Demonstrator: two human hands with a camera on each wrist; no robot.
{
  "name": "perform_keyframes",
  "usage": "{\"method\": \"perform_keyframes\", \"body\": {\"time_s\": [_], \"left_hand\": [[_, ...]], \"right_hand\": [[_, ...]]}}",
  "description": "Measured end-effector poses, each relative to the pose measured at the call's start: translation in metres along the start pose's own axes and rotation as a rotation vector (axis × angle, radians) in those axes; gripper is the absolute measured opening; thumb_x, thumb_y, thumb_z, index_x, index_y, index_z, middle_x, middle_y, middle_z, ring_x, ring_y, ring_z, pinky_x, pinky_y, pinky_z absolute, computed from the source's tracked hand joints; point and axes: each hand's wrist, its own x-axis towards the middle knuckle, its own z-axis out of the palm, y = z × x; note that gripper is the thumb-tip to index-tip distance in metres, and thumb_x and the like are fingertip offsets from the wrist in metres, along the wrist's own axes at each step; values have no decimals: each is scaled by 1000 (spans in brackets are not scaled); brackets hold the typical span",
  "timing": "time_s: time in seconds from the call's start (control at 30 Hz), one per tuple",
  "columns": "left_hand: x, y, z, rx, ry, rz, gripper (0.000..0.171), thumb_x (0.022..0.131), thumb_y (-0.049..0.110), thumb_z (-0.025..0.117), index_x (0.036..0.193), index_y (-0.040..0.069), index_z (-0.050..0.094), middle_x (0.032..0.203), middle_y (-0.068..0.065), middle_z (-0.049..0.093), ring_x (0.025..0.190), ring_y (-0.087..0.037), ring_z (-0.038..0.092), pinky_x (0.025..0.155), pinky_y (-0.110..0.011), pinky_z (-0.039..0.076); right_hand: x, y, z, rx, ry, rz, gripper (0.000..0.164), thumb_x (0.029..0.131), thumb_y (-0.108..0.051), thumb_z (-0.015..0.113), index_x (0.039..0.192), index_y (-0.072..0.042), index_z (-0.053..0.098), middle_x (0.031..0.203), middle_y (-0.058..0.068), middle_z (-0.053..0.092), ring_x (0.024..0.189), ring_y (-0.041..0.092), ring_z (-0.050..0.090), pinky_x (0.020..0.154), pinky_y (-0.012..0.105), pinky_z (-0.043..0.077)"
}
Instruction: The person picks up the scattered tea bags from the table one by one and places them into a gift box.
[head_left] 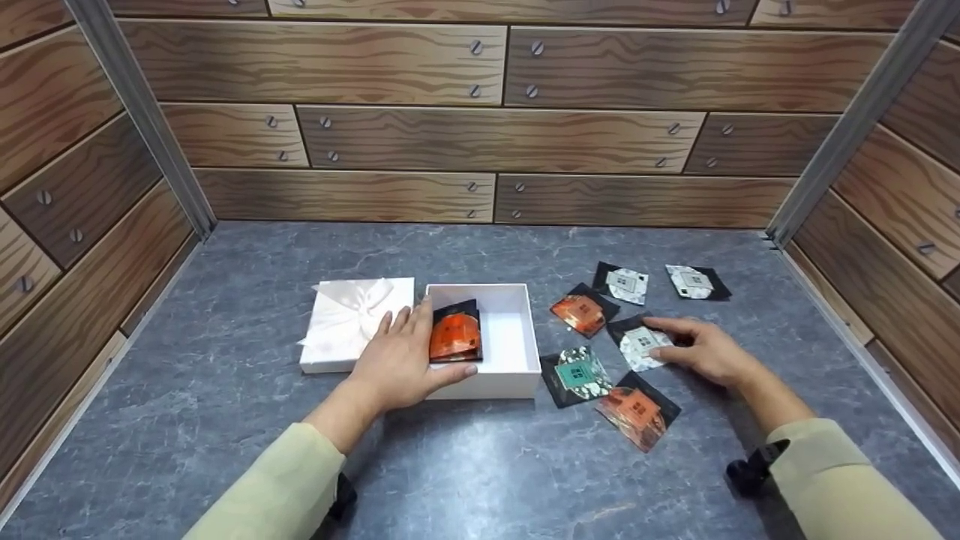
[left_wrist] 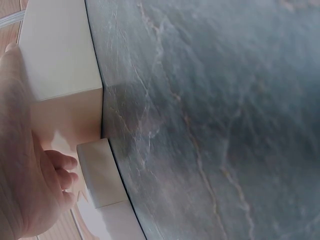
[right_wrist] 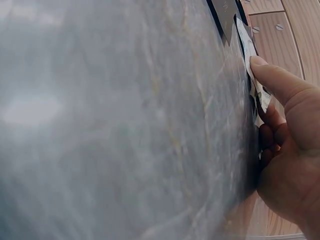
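My left hand (head_left: 397, 360) lies along the left side of an open white box (head_left: 510, 382), its fingers stretched out and its thumb over the front rim. Inside the box, against the left wall, is a small stack of black-and-orange sachets (head_left: 455, 335). At the right, my right hand (head_left: 709, 351) pinches a black-and-white sachet (head_left: 640, 345) by its edge, thumb on top. The right wrist view shows that thumb (right_wrist: 272, 77) pressing the sachet's white part (right_wrist: 247, 47) close over the table.
Around the held sachet lie two orange sachets (head_left: 583, 310), a green one (head_left: 577, 376) and two more black-and-white ones (head_left: 622, 283). The white lid (head_left: 337, 319) with a ribbon bow sits left of the box. Wood-patterned walls (head_left: 405, 139) enclose the grey marbled table (head_left: 480, 465).
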Motion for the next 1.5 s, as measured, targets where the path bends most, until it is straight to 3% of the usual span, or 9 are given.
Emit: {"method": "perform_keyframes", "body": {"time_s": [0.1, 0.27, 0.37, 0.5, 0.57, 0.73, 0.97, 1.17, 1.5], "left_hand": [[0, 0, 0, 5, 3, 0, 129, 87, 91, 50, 168, -3, 14, 166, -24, 38, 155, -45, 32, 129, -57, 15], [0, 0, 0, 17, 4, -3, 129, 87, 91, 50, 168, -3, 17, 165, -25, 39, 154, -45, 33, 129, -57, 16], [1, -1, 0, 17, -3, -6, 129, 87, 91, 49, 168, -3, 16, 165, -24, 38, 154, -45, 33, 129, -57, 16], [1, 0, 0, 17, -10, -9, 130, 87, 92, 49, 168, -3, 14, 166, -24, 38, 155, -45, 32, 129, -57, 15], [1, 0, 0, 16, -12, -10, 130, 86, 93, 48, 168, -2, 13, 166, -24, 38, 155, -45, 32, 129, -57, 15], [1, -1, -1, 17, -13, -10, 130, 87, 92, 48, 168, -3, 13, 165, -25, 38, 155, -44, 32, 129, -56, 14], [1, -1, 0, 20, -7, -6, 130, 86, 93, 48, 168, -3, 16, 166, -24, 37, 155, -44, 31, 129, -56, 15], [1, 0, 0, 15, -8, -9, 130, 86, 93, 49, 168, -2, 16, 166, -24, 37, 155, -44, 31, 129, -56, 15], [1, -1, 0, 17, -4, 0, 130, 86, 93, 48, 168, -2, 14, 165, -25, 39, 154, -44, 33, 129, -56, 15]], "right_hand": [[-1, 1, 0, 20, 20, 8, 63, 93, -28, 84, 149, -7, 62, 147, 27, 58, 136, 43, 50, 117, 54, 35], [-2, 3, -1, 111, 30, 22, 58, 95, -21, 83, 146, -2, 63, 105, 9, 64, 92, 15, 56, 77, 23, 47], [-2, 5, -2, 130, 31, 39, 58, 96, -24, 81, 146, -2, 63, 120, 17, 69, 102, 14, 59, 81, 18, 46], [-4, 6, -4, 112, 30, 56, 58, 98, -32, 80, 146, -5, 64, 154, 19, 56, 130, 23, 50, 97, 14, 39], [-5, 6, -4, 125, 33, 61, 58, 98, -33, 80, 146, -5, 65, 155, 18, 55, 132, 20, 49, 98, 13, 37], [-5, 7, -5, 228, 62, 60, 57, 99, -29, 79, 148, -4, 62, 146, 9, 64, 115, 4, 57, 95, 15, 44], [-6, 7, -9, 459, 100, 20, 45, 102, -10, 72, 146, -4, 63, 122, -20, 72, 107, 1, 64, 91, 16, 51], [-9, -3, -14, 515, 79, 15, 34, 105, -10, 67, 139, -7, 71, 114, -15, 76, 97, 3, 69, 84, 21, 57], [-6, -49, -11, 573, 78, -13, 44, 103, -10, 72, 142, 8, 62, 119, -9, 76, 107, 6, 69, 97, 22, 54]]}}
